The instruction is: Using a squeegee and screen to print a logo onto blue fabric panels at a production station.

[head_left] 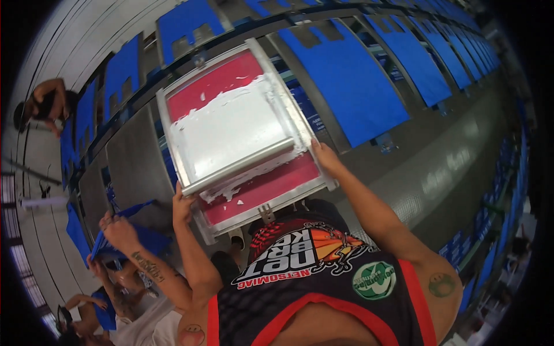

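A silver metal screen-printing frame (pixel 269 65) with magenta mesh (pixel 222 78) lies tilted in front of me. Thick white ink (pixel 252 95) covers much of the mesh, with ragged edges. Across the frame rests a long metal squeegee bar (pixel 242 164). My left hand (pixel 183 206) is closed on the frame's left edge, beside the bar's left end. On the opposite edge my right hand (pixel 326 157) is closed, its thumb up on the rim. What lies under the frame is mostly hidden.
Blue cut fabric panels (pixel 352 86) lie on a long row of metal boards. A bare metal board (pixel 135 164) is left of the frame. At lower left, a co-worker's hand (pixel 118 230) handles blue fabric (pixel 130 212). Another person (pixel 49 104) bends at far left. A walkway (pixel 427 184) runs right.
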The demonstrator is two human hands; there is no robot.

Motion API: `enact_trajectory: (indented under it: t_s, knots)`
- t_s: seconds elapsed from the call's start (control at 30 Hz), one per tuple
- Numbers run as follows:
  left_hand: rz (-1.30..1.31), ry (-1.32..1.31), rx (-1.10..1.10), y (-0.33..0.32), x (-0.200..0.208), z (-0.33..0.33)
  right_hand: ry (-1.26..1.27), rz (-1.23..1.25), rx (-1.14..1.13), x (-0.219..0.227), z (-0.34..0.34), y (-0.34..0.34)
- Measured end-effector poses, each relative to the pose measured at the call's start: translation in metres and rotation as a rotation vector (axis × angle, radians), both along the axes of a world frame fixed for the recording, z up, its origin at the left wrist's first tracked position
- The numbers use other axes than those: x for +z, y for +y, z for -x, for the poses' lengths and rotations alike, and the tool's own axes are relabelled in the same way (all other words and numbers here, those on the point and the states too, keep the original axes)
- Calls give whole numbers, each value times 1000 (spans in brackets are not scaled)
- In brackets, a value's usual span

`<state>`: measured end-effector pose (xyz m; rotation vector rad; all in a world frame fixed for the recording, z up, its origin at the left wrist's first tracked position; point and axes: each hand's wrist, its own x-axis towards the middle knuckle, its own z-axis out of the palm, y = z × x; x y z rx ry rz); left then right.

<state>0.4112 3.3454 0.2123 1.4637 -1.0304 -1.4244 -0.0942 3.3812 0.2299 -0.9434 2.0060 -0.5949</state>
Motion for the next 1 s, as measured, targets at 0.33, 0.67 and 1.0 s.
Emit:
enact_trajectory:
  t_s: [0.33, 0.67, 1.0]
  knots:
    - [72, 85, 26, -26, 92, 132, -132, 222, -328, 75, 91, 30]
    - [83, 28, -32, -58, 76, 384, 81, 205, -200, 75, 335, 12]
    - [-29, -94, 28, -50, 55, 431, 62, 219, -92, 16, 399, -25]
